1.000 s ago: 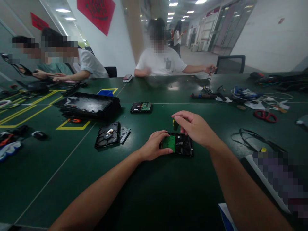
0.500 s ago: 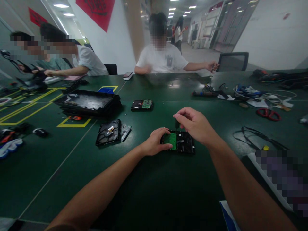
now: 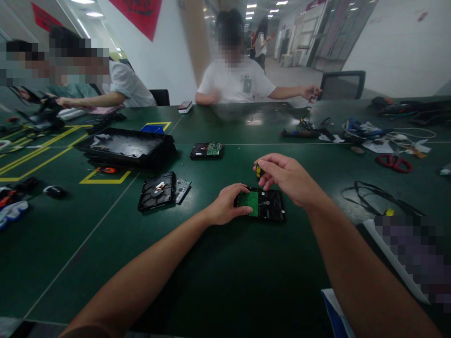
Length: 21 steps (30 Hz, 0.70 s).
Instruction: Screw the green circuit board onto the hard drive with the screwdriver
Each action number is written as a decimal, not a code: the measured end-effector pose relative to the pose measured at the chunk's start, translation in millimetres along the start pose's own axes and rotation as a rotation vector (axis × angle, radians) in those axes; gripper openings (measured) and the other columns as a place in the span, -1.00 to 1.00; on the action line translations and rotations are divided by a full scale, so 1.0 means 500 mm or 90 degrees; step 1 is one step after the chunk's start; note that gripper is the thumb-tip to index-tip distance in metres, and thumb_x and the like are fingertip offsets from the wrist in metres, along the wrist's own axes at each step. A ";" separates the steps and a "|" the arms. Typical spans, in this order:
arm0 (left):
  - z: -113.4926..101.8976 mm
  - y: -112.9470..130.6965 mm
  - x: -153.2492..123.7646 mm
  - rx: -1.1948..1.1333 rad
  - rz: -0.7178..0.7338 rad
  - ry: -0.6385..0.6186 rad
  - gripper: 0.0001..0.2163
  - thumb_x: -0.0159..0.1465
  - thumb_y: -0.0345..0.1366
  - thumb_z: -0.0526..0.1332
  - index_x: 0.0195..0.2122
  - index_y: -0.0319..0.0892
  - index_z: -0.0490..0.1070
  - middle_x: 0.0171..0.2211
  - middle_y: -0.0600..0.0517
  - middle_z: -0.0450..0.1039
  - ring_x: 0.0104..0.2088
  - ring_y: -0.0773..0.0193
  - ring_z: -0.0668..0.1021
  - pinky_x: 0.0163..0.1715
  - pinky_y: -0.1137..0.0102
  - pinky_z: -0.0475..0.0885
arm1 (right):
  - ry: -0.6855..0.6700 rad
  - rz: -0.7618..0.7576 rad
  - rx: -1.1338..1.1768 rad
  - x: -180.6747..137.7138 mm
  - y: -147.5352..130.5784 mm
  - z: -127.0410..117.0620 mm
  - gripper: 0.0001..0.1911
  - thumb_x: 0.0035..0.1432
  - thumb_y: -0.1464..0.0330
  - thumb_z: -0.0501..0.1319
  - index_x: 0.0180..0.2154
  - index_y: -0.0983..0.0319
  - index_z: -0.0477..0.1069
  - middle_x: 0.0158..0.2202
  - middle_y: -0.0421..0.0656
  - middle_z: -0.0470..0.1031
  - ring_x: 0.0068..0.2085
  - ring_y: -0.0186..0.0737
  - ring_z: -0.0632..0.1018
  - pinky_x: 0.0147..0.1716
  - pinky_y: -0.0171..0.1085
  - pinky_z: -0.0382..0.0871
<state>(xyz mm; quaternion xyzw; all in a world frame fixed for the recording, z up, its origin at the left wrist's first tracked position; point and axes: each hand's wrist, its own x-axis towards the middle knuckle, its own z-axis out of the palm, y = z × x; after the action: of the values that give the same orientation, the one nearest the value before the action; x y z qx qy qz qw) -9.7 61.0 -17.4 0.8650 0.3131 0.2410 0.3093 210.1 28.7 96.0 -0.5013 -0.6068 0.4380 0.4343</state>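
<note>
The handle of the screwdriver [image 3: 259, 170] had turned within the right hand [image 3: 283, 176]: half a second earlier it looked all dark, and now its yellow patches faced the camera. The fingers had shifted around it as well, the thumb and forefinger pinching the handle while the others curled loosely below. The left hand [image 3: 228, 205] had stayed put, thumb and fingers spread across the green circuit board [image 3: 251, 198] and holding the hard drive [image 3: 274, 210] by its left end. The drive lay flat on the table [image 3: 211, 281], directly in front of the person, its board still in place. The turned handle suggested a screw was being worked near the board's far edge, though the tip was too small to make out, so whether it touched could not be told.
</note>
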 end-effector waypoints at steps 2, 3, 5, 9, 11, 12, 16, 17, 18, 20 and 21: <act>0.001 0.002 0.000 0.008 0.001 0.012 -0.50 0.27 -0.04 0.42 0.17 -0.03 0.39 0.25 -0.13 0.42 0.27 -0.07 0.45 0.29 -0.05 0.33 | 0.028 -0.013 -0.075 0.000 0.001 -0.002 -0.70 0.26 0.11 0.31 -0.21 0.22 0.52 -0.38 -0.14 0.58 -0.45 -0.28 0.51 -0.46 -0.25 0.40; 0.001 0.003 0.000 0.009 0.001 0.018 -0.51 0.27 -0.04 0.42 0.16 -0.04 0.39 0.25 -0.13 0.42 0.26 -0.07 0.46 0.29 -0.05 0.33 | 0.045 -0.019 -0.110 0.001 0.003 -0.003 -0.70 0.24 0.10 0.33 -0.23 0.22 0.52 -0.36 -0.13 0.59 -0.44 -0.28 0.50 -0.47 -0.26 0.38; 0.001 0.004 0.000 0.006 0.001 0.021 -0.50 0.27 -0.03 0.42 0.16 -0.05 0.40 0.25 -0.14 0.42 0.26 -0.08 0.46 0.29 -0.04 0.34 | 0.082 -0.026 -0.146 0.002 0.007 -0.005 -0.71 0.21 0.12 0.35 -0.26 0.23 0.52 -0.30 -0.09 0.61 -0.40 -0.25 0.51 -0.45 -0.25 0.37; 0.002 0.002 -0.001 0.010 0.004 0.014 -0.48 0.26 -0.03 0.43 0.18 -0.06 0.39 0.27 -0.15 0.40 0.30 -0.09 0.42 0.31 -0.06 0.30 | 0.082 -0.049 -0.123 0.005 0.011 -0.004 -0.82 0.24 0.24 0.30 -0.21 0.21 0.55 -0.21 -0.09 0.64 -0.40 -0.29 0.50 -0.44 -0.28 0.36; 0.003 -0.001 -0.001 0.012 0.008 0.012 -0.47 0.26 -0.03 0.43 0.18 -0.07 0.39 0.27 -0.16 0.40 0.31 -0.10 0.42 0.32 -0.07 0.28 | 0.031 -0.046 -0.084 0.003 0.007 -0.004 -0.83 0.27 0.27 0.25 -0.20 0.20 0.57 -0.19 -0.12 0.64 -0.49 -0.38 0.44 -0.52 -0.32 0.29; 0.003 -0.002 -0.001 0.011 0.009 0.012 -0.47 0.26 -0.03 0.44 0.18 -0.07 0.39 0.26 -0.16 0.41 0.30 -0.09 0.42 0.32 -0.06 0.28 | 0.006 -0.039 -0.063 0.002 0.004 -0.004 -0.82 0.28 0.26 0.23 -0.21 0.19 0.57 -0.19 -0.13 0.64 -0.53 -0.41 0.40 -0.56 -0.32 0.24; 0.003 -0.001 0.000 0.006 0.001 0.008 -0.46 0.24 -0.04 0.44 0.19 -0.07 0.39 0.26 -0.16 0.41 0.30 -0.11 0.41 0.32 -0.06 0.28 | -0.033 0.002 0.015 0.001 -0.001 -0.003 -0.77 0.31 0.19 0.24 -0.24 0.20 0.58 -0.22 -0.11 0.62 -0.53 -0.39 0.44 -0.61 -0.33 0.23; 0.003 0.001 0.001 0.005 -0.001 0.005 -0.46 0.24 -0.04 0.44 0.19 -0.06 0.39 0.26 -0.16 0.40 0.31 -0.11 0.41 0.32 -0.07 0.28 | -0.035 0.015 0.039 0.001 -0.002 -0.003 -0.77 0.31 0.20 0.24 -0.23 0.20 0.57 -0.23 -0.10 0.61 -0.51 -0.36 0.48 -0.59 -0.33 0.27; 0.002 0.002 0.001 0.004 -0.002 0.003 -0.46 0.25 -0.04 0.44 0.19 -0.06 0.38 0.27 -0.16 0.39 0.31 -0.11 0.41 0.32 -0.07 0.28 | -0.038 0.028 0.060 0.001 -0.002 -0.003 -0.79 0.31 0.22 0.23 -0.22 0.20 0.56 -0.25 -0.10 0.60 -0.49 -0.34 0.50 -0.58 -0.32 0.30; 0.001 0.006 0.001 0.006 -0.001 0.000 -0.47 0.25 -0.05 0.44 0.19 -0.05 0.37 0.27 -0.16 0.38 0.31 -0.11 0.41 0.32 -0.07 0.28 | -0.048 0.036 0.071 0.000 -0.004 -0.002 -0.81 0.31 0.27 0.21 -0.18 0.19 0.56 -0.32 -0.14 0.57 -0.49 -0.33 0.49 -0.57 -0.32 0.28; 0.001 0.008 0.001 0.006 0.000 -0.001 -0.47 0.25 -0.06 0.44 0.19 -0.06 0.37 0.27 -0.16 0.38 0.30 -0.11 0.41 0.31 -0.07 0.28 | -0.050 0.028 0.055 -0.001 -0.005 -0.002 -0.82 0.31 0.28 0.21 -0.17 0.19 0.56 -0.38 -0.17 0.53 -0.50 -0.34 0.46 -0.58 -0.33 0.25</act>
<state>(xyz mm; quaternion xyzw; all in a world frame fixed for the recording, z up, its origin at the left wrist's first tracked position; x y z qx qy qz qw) -7.7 58.7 -15.2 0.8668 0.3138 0.2389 0.3050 210.5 28.0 98.4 -0.4776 -0.5928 0.4925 0.4218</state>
